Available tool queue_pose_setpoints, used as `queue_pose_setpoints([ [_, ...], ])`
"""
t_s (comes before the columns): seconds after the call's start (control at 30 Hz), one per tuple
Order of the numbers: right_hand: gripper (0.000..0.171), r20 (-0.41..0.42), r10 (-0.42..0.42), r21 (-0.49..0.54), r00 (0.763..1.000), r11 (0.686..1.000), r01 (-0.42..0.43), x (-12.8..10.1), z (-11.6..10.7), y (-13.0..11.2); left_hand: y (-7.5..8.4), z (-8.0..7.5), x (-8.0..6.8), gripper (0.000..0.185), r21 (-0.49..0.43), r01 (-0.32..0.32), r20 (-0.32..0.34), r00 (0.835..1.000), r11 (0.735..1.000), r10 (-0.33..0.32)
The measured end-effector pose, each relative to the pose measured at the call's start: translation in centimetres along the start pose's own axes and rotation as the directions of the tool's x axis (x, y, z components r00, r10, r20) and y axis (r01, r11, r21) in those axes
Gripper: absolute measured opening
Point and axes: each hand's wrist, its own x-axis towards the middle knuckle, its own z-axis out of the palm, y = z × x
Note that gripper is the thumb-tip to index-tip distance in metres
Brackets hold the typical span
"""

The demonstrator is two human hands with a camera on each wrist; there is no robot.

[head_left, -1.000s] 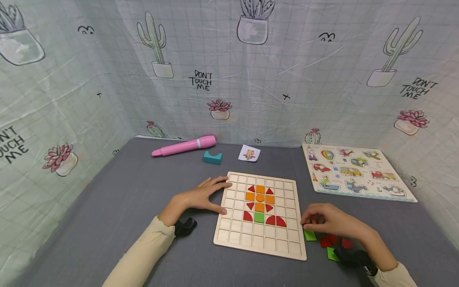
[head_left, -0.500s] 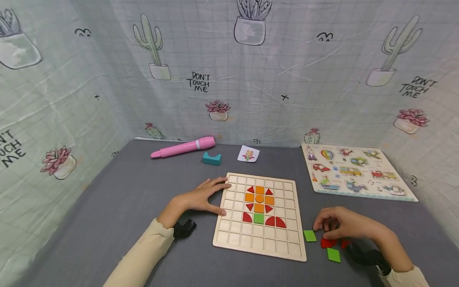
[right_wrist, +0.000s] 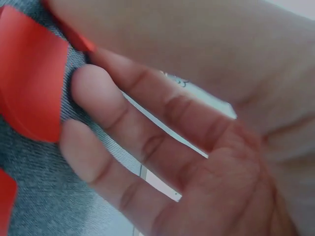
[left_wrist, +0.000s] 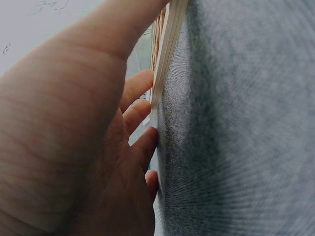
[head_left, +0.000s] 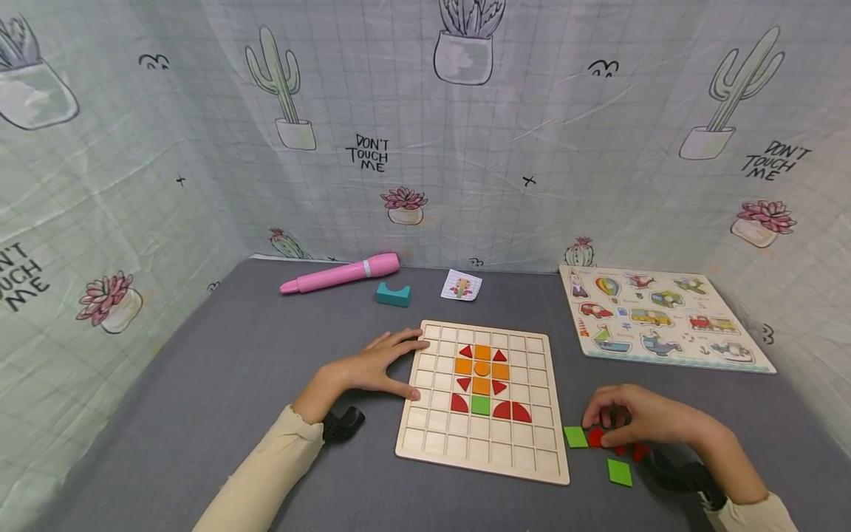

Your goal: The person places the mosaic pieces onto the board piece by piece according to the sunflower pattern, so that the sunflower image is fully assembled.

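The wooden grid board [head_left: 444,442] lies flat, bearing orange squares, an orange circle, red triangles, red quarter circles and a green square. My left hand [head_left: 368,367] rests at its left edge, fingers spread, with fingertips [left_wrist: 142,81] right at the rim in the left wrist view. To the right of the board, my right hand [head_left: 641,414] pinches a red tile [head_left: 595,437] between thumb and forefinger, low over the cloth. Its other fingers [right_wrist: 91,152] curl loosely beside a second red tile [right_wrist: 34,73] with a rounded edge. Part of the pinched tile is hidden by the fingers.
A green diamond [head_left: 620,472] and another green tile [head_left: 575,437] lie near the right hand. Farther back are a pink pen-shaped toy [head_left: 339,276], a teal block [head_left: 394,295], a small pattern card [head_left: 461,285] and a vehicle picture puzzle [head_left: 665,318].
My right hand moved right from the board's edge to the red tiles. One red tile has slid left toward the green tile, between thumb and forefinger. The left hand stayed put.
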Motion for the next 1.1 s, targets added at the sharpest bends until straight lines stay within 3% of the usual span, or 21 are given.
queue_pose_setpoints([
  [0.3,0.013,-0.095,-0.021,-0.082,0.995,0.997,0.014,0.3,0.3,0.5,0.0,0.1,-0.1,0.086,-0.007,0.002,-0.002,1.000,1.000,-0.002],
  [0.7,0.018,-0.148,-0.051,-0.140,0.988,0.990,0.030,0.3,0.6,0.9,-0.2,0.3,0.0,0.087,-0.001,-0.012,-0.008,1.000,1.000,0.012],
  [0.9,0.023,-0.216,-0.107,-0.202,0.970,0.977,0.063,0.5,0.6,0.6,-0.3,0.4,0.1,0.087,0.002,-0.012,-0.008,1.000,1.000,0.012],
  [1.1,0.022,-0.263,-0.093,-0.244,0.960,0.969,0.027,1.9,1.1,-0.3,-0.1,0.2,0.0,0.086,-0.001,-0.002,-0.011,1.000,1.000,0.002],
])
